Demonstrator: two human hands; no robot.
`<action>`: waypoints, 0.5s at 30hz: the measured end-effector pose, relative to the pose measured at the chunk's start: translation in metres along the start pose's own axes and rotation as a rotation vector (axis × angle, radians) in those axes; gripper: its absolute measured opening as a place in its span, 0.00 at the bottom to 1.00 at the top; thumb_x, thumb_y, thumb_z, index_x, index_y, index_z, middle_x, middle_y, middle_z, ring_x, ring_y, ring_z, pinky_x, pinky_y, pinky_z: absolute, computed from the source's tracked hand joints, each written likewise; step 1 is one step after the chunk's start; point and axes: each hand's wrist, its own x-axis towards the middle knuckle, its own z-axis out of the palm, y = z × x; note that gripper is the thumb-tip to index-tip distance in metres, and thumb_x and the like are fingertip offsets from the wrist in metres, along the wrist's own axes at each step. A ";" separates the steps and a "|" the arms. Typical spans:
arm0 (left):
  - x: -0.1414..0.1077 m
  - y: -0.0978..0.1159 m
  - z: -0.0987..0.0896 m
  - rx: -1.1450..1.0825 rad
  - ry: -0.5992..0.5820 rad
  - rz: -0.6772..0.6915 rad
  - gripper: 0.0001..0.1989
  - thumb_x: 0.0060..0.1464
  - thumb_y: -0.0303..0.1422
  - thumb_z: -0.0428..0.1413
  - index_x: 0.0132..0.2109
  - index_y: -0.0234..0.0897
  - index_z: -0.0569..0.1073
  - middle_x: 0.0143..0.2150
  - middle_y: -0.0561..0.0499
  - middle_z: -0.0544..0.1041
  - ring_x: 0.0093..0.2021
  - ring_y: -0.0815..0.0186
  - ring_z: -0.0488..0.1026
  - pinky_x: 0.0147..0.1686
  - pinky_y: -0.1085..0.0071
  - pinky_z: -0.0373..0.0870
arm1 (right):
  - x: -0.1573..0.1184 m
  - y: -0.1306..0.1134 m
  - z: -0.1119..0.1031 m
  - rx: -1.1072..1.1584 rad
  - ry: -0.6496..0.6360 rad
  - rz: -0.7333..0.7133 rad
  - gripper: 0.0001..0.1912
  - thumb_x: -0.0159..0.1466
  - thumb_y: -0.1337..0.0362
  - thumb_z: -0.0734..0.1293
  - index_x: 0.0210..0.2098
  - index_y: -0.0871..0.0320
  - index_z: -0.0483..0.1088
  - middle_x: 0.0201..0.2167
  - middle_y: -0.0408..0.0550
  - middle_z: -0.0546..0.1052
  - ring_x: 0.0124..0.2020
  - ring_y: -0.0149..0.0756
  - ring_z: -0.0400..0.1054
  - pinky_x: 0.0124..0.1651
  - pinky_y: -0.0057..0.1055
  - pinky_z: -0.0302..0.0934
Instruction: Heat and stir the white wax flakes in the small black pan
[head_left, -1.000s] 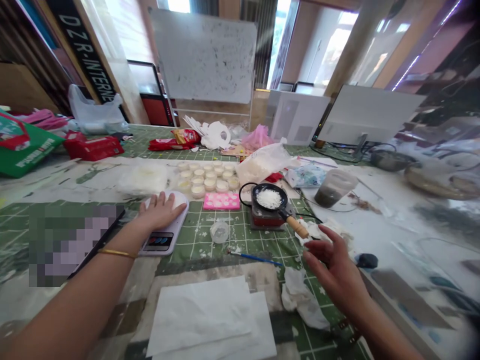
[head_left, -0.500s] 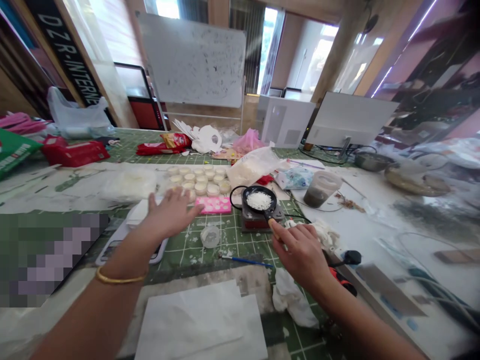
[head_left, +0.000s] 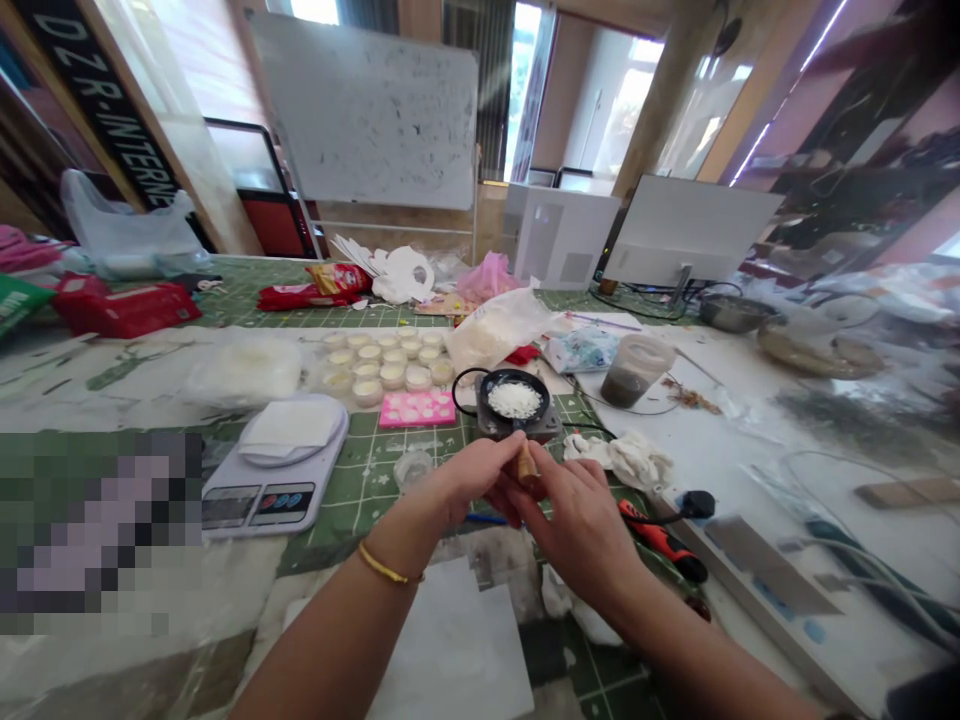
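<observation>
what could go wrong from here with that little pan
Spill: the left hand and right hand meet at the handle, so an uneven tilt might tip white flakes over the rim of the pan.
Heat: if the stove is hot, which I can't tell, the plastic bag close behind might melt.
Snag: the black cord looping beside the pan could catch if it is swung left.

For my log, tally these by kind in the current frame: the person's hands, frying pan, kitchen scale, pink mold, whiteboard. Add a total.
Hands: 2 (left hand, right hand)
Frying pan: 1
Kitchen scale: 1
Pink mold: 1
Whiteboard: 1
Total: 6
</observation>
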 end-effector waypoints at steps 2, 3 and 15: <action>0.001 -0.003 -0.002 -0.091 -0.055 -0.016 0.26 0.47 0.54 0.47 0.29 0.32 0.69 0.21 0.50 0.74 0.21 0.67 0.72 0.25 0.71 0.67 | -0.010 0.003 -0.011 0.022 -0.039 0.024 0.20 0.62 0.58 0.60 0.49 0.64 0.65 0.28 0.49 0.73 0.30 0.35 0.65 0.39 0.34 0.53; 0.001 -0.003 -0.003 -0.111 -0.093 -0.035 0.26 0.46 0.54 0.48 0.29 0.32 0.68 0.21 0.50 0.74 0.21 0.67 0.72 0.25 0.71 0.67 | -0.016 0.006 -0.016 0.013 -0.077 0.034 0.16 0.62 0.58 0.60 0.44 0.61 0.68 0.27 0.48 0.73 0.30 0.35 0.66 0.40 0.35 0.53; 0.005 0.000 -0.005 -0.117 -0.217 -0.052 0.18 0.53 0.43 0.47 0.23 0.34 0.63 0.16 0.51 0.71 0.16 0.67 0.69 0.22 0.70 0.66 | -0.085 0.040 0.006 0.114 -0.566 0.049 0.13 0.59 0.64 0.57 0.32 0.55 0.73 0.25 0.47 0.74 0.22 0.32 0.70 0.24 0.26 0.62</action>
